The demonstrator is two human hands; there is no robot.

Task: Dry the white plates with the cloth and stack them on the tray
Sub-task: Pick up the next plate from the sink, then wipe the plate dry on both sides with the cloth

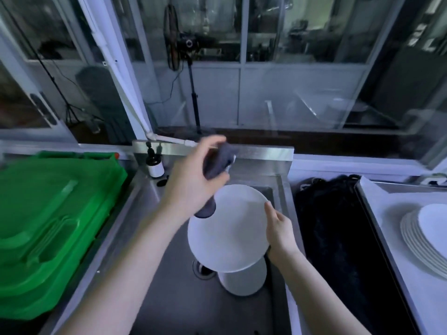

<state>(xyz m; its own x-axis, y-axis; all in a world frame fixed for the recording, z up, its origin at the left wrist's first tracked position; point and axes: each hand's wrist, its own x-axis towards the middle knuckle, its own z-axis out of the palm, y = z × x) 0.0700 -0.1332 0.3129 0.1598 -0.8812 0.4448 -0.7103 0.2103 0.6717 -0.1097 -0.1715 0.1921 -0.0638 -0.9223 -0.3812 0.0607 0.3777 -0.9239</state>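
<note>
White plate (pixel 227 228) over sink (pixel 167 274), right hand (pixel 280 230) gripping rim; left hand (pixel 193 182) clutching grey cloth (pixel 217 160) above it. Stack (pixel 416 235) already on tray (pixel 382 201); second plate (pixel 244 281) remaining in sink.

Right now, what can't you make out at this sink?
Head view only.
Cloth in the left hand: motion blur hides its folds.
Lower plate in the sink: mostly covered by the held plate in the right hand.
Stacked plates, far right: cut off by the frame edge, count unclear.
</note>
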